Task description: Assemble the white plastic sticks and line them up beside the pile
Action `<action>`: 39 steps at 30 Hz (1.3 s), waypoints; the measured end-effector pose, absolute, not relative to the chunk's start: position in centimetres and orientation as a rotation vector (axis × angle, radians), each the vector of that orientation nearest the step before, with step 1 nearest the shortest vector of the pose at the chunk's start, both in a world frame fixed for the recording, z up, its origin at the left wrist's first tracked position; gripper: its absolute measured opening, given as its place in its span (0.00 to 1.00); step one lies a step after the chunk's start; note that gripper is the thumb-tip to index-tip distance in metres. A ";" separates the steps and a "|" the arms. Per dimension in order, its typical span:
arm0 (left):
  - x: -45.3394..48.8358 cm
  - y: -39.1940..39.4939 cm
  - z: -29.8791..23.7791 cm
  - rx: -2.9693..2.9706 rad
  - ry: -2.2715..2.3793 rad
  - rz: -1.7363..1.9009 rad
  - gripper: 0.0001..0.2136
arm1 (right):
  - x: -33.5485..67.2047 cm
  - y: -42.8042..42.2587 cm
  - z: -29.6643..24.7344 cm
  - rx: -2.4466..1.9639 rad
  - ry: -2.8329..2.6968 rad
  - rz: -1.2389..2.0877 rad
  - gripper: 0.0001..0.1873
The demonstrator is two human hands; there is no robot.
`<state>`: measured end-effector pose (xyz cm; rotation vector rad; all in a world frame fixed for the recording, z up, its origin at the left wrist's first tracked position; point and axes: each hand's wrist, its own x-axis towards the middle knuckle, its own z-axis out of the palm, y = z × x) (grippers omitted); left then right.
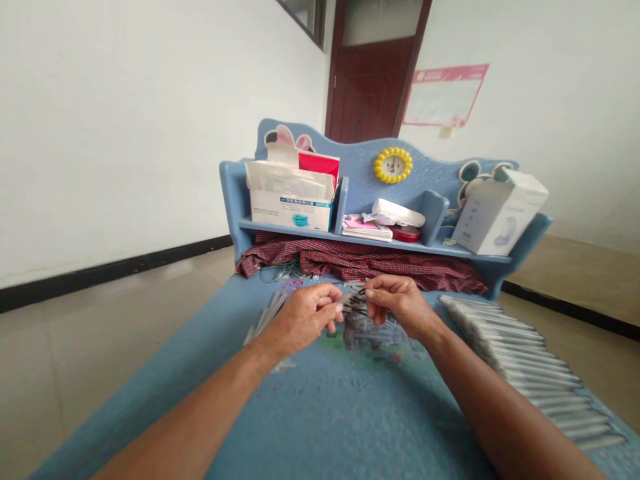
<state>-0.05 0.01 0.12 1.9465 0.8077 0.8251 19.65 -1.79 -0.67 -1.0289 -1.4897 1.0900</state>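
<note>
Where my fingertips meet, my left hand (pixel 300 319) and right hand (pixel 400 301) pinch opposite ends of a bundle of thin strips (pixel 354 304), seemingly to hold it together, just above the blue desk (pixel 320 413); a row of silvery packets (pixel 530 363) lies beside my right arm.

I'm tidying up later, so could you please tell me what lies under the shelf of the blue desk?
A red checked cloth lies bunched under the shelf, along most of its width. Anything beneath the cloth is covered and cannot be seen.
</note>
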 end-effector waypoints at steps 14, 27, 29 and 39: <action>0.3 -0.6 0.4 1.971 0.824 0.735 0.07 | 19.2 -2.5 -0.8 -0.983 -1.469 1.124 0.13; 0.0 -0.2 0.0 2.039 0.800 0.698 0.07 | 18.8 -2.6 -1.2 -0.996 -1.457 1.113 0.13; 0.0 -0.2 -0.1 2.025 0.794 0.684 0.08 | 18.7 -2.7 -1.2 -0.999 -1.447 1.115 0.13; -0.1 -0.4 0.1 1.985 0.806 0.634 0.07 | 19.0 -2.8 -1.3 -1.008 -1.570 1.131 0.11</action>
